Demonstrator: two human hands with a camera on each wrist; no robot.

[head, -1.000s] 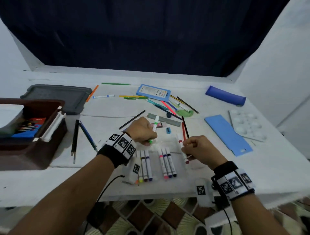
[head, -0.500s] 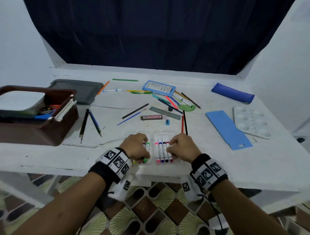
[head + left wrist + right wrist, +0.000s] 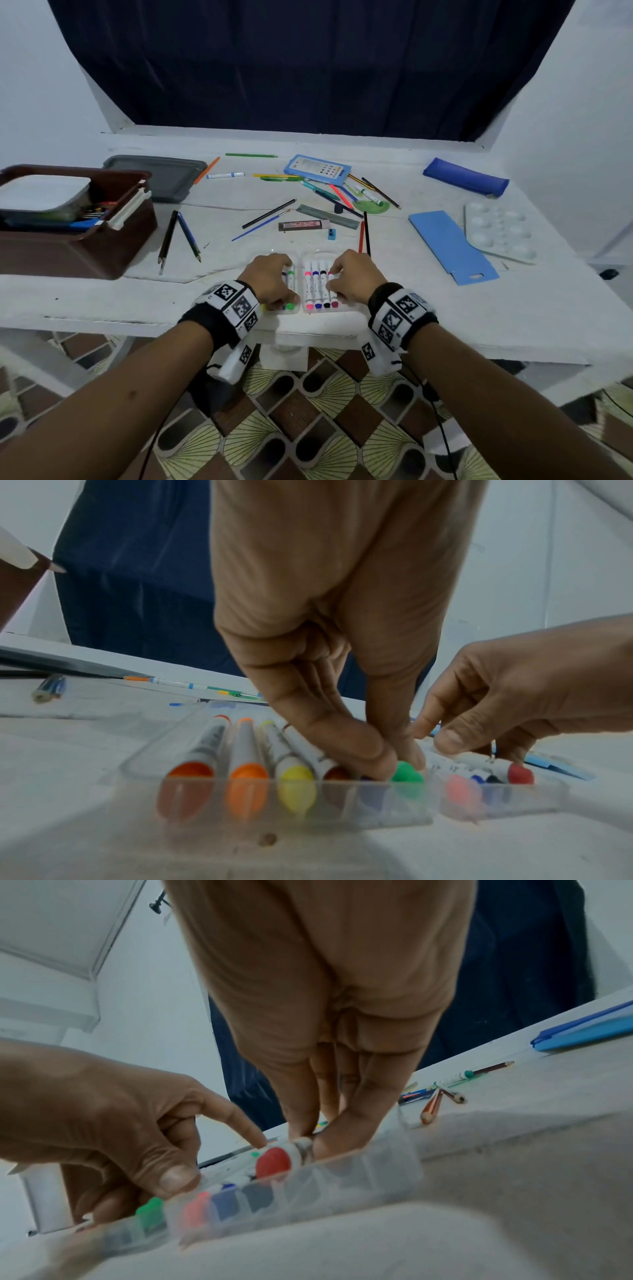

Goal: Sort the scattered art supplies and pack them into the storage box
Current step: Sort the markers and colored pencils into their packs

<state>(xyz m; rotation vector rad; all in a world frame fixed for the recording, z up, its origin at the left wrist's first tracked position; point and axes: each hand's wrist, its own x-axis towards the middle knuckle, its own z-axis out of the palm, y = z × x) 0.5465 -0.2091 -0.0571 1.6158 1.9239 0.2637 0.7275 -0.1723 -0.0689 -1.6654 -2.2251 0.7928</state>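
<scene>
Both hands (image 3: 313, 279) now press their markers (image 3: 320, 286) into the clear case (image 3: 342, 804).

White counter (image 3: 428, 308) spans the view. Dark navy curtain (image 3: 308, 61) hangs behind it, between white walls (image 3: 582, 120). Floor (image 3: 308, 428) carries brown-and-cream patterned tiles.

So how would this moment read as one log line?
left hand: seating green marker | right hand: seating red marker | clear marker case open
</scene>
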